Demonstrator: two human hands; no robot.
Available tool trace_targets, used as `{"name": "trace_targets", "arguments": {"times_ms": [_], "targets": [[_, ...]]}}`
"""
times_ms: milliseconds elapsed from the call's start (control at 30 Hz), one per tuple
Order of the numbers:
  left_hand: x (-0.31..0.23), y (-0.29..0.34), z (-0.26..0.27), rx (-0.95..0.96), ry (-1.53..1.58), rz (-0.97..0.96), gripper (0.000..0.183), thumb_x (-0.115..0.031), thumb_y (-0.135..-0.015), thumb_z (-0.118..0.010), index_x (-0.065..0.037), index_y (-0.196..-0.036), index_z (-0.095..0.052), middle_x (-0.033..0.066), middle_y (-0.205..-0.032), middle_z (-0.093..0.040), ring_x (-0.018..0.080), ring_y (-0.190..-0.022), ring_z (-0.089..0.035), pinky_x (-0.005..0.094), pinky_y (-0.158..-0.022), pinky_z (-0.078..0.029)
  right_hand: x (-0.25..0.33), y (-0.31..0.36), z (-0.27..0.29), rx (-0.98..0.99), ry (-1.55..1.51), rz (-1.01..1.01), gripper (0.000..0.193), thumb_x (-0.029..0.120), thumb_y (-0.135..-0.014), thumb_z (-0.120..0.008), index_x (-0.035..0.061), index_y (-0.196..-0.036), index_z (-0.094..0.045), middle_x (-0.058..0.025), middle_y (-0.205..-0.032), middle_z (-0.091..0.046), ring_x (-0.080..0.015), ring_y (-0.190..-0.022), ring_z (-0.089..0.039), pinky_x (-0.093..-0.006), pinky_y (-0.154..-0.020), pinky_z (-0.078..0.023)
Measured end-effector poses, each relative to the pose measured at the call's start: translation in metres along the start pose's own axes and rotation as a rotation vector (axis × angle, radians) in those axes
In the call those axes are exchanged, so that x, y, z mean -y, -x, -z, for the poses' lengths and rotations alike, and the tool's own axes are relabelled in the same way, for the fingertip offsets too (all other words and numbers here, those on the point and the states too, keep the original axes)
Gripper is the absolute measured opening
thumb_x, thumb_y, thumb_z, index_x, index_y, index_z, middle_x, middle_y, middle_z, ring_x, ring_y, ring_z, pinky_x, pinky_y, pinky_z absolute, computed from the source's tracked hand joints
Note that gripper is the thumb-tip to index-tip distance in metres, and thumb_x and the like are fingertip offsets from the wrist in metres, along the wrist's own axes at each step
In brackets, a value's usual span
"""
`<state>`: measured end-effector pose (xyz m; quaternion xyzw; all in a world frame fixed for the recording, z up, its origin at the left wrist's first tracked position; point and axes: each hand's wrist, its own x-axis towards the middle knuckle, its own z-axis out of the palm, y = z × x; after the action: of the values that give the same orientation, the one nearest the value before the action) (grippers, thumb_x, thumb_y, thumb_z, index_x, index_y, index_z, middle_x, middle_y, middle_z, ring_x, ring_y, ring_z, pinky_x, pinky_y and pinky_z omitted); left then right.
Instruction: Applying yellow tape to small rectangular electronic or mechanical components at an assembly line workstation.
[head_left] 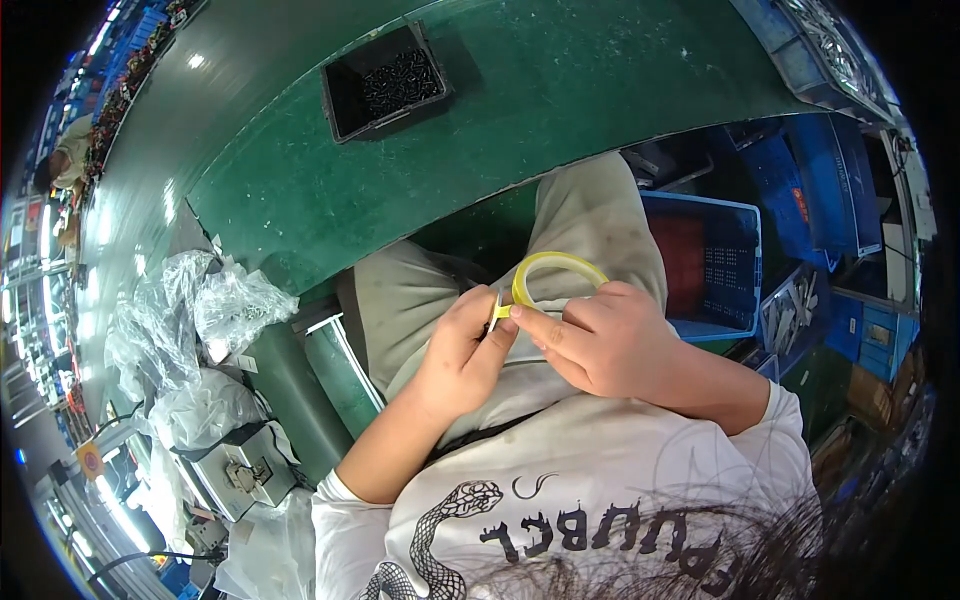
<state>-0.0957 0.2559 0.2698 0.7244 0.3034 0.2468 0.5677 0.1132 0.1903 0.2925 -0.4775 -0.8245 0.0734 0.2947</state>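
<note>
Above my lap, my right hand (615, 340) holds a roll of yellow tape (522, 282), its ring standing up between thumb and fingers. My right index finger reaches to a short strip of tape (503, 312) beside the roll. My left hand (463, 352) pinches a thin, pale, narrow piece (496, 308) between thumb and fingers, and the yellow strip meets it there. What kind of piece it is I cannot make out. Both hands are close together, their tips nearly touching at the strip.
A dark box (346, 137) with many small black parts (400, 86) stands on the green table (560, 90). Clear plastic bags (240, 308) and a grey metal device (240, 472) are at the left. To my right sits a blue crate (757, 262). Another person (72, 160) is far left.
</note>
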Motion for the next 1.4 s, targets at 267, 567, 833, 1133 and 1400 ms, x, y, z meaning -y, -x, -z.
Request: {"name": "trace_targets", "arguments": {"times_ms": [267, 567, 833, 1133, 1400], "targets": [[-0.008, 0.001, 0.001, 0.037, 0.101, 0.057, 0.032, -0.003, -0.101, -0.048, 0.006, -0.130, -0.060, 0.0024, -0.088, -0.061, 0.0060, -0.060, -0.054, 0.0210, -0.051, -0.045, 0.000, -0.001, 0.001, -0.004, 0.022, 0.007, 0.048, 0.017, -0.077, -0.078, 0.0123, -0.124, -0.070, 0.0071, -0.066, -0.044, -0.0091, -0.053, -0.047, -0.0280, -0.050, -0.036], [0.004, 0.012, -0.008, -0.124, 0.474, 0.164, 0.014, -0.005, -0.102, -0.056, -0.002, -0.098, -0.043, 0.0080, -0.078, -0.066, 0.0105, -0.065, -0.066, 0.0261, -0.059, -0.058, -0.001, 0.000, 0.004, 0.018, 0.011, -0.030, 0.053, 0.018, -0.075, -0.078, 0.0142, -0.127, -0.070, 0.0071, -0.067, -0.043, -0.0095, -0.053, -0.046, -0.0275, -0.050, -0.037], [0.005, 0.009, -0.005, -0.064, 0.560, 0.192, 0.013, -0.008, -0.104, -0.055, -0.002, -0.097, -0.046, 0.0116, -0.084, -0.069, 0.0114, -0.069, -0.067, 0.0271, -0.063, -0.058, -0.003, 0.002, 0.005, 0.013, 0.040, -0.035, 0.053, 0.019, -0.075, -0.079, 0.0155, -0.127, -0.070, 0.0068, -0.067, -0.043, -0.0100, -0.053, -0.046, -0.0280, -0.052, -0.039], [-0.002, -0.001, -0.002, -0.062, 0.501, 0.313, 0.014, -0.012, -0.105, -0.056, -0.003, -0.095, -0.051, 0.0088, -0.083, -0.069, 0.0086, -0.067, -0.063, 0.0240, -0.059, -0.054, -0.003, -0.002, 0.009, 0.031, 0.124, -0.038, 0.052, 0.022, -0.075, -0.078, 0.0158, -0.126, -0.071, 0.0056, -0.066, -0.040, -0.0111, -0.049, -0.043, -0.0288, -0.050, -0.038], [-0.002, -0.007, -0.003, -0.093, 0.386, 0.436, 0.020, -0.019, -0.107, -0.051, -0.003, -0.096, -0.052, 0.0042, -0.077, -0.061, 0.0079, -0.060, -0.055, 0.0232, -0.050, -0.045, -0.001, 0.001, -0.002, 0.164, 0.278, -0.060, 0.046, 0.020, -0.081, -0.069, 0.0130, -0.126, -0.071, 0.0056, -0.065, -0.042, -0.0099, -0.054, -0.047, -0.0291, -0.050, -0.036]]}}
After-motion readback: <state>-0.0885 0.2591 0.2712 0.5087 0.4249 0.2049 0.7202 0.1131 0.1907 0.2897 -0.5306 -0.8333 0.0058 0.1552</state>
